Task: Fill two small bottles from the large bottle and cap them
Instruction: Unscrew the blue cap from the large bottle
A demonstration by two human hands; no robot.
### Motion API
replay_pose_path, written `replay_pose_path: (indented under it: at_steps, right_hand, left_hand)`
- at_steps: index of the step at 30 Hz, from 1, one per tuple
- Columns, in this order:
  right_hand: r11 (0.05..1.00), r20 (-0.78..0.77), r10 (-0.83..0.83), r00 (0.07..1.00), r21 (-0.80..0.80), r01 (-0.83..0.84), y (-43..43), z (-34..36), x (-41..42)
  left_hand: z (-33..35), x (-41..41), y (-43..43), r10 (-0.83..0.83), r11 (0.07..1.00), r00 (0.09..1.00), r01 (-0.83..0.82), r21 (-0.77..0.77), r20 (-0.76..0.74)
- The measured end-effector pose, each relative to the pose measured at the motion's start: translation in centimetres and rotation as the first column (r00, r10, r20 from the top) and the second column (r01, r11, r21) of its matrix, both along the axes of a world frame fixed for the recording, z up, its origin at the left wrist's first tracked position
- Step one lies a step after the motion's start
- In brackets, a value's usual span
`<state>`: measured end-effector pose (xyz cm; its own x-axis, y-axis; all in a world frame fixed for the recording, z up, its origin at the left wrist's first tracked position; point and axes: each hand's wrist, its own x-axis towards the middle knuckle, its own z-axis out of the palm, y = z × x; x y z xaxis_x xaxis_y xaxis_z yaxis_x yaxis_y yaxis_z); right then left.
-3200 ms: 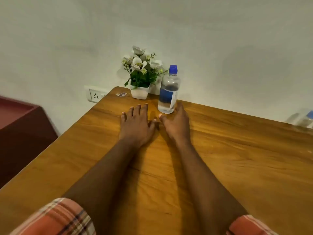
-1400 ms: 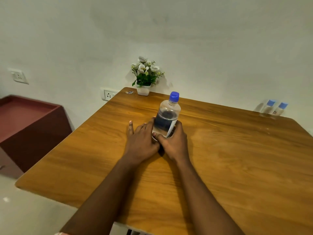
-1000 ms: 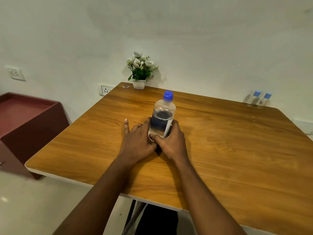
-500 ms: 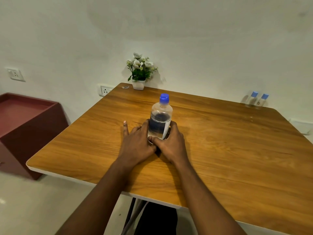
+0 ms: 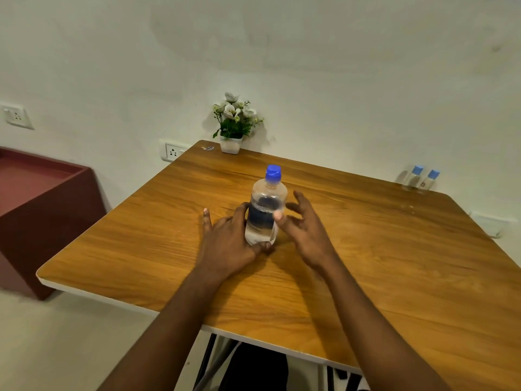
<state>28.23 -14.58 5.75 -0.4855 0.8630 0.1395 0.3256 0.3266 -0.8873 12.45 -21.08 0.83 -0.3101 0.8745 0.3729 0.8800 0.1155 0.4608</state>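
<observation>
A large clear bottle [image 5: 265, 204] with a blue cap and dark label stands upright mid-table, partly filled with water. My left hand [image 5: 228, 241] lies against its left side, thumb curled under the base and fingers around the lower body. My right hand [image 5: 304, 224] hovers just right of the bottle, fingers spread and off it. Two small clear bottles [image 5: 421, 179] with blue caps stand side by side at the far right edge of the wooden table [image 5: 380, 263], against the wall.
A white pot of white flowers [image 5: 232, 128] sits at the table's far left corner, a small scrap beside it. A dark red cabinet [image 5: 42, 204] stands left of the table. Wall sockets are on the left wall.
My right hand has let go of the large bottle and opened, lifting slightly to the right. My left hand stays on the bottle, which has not moved.
</observation>
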Motion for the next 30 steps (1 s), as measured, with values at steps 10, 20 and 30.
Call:
replay_pose_path:
  at_steps: [10,20,30]
  right_hand:
    - [0.823,0.534,-0.132,0.835,0.529,-0.208,2.0,15.1,-4.4]
    - [0.885,0.804,0.007,0.595,0.272,-0.378,2.7,16.6,-7.6]
    - [0.820,0.891,0.118,0.438,0.161,-0.550,2.0,17.7,-7.7]
  left_hand:
    - [0.7,0.4,-0.3,0.012,1.000,0.999,-0.011,-0.020,0.045]
    - [0.4,0.3,-0.2,-0.017,1.000,0.998,0.015,0.025,0.057]
    - [0.3,0.2,0.0,-0.010,1.000,0.999,0.009,0.013,0.039]
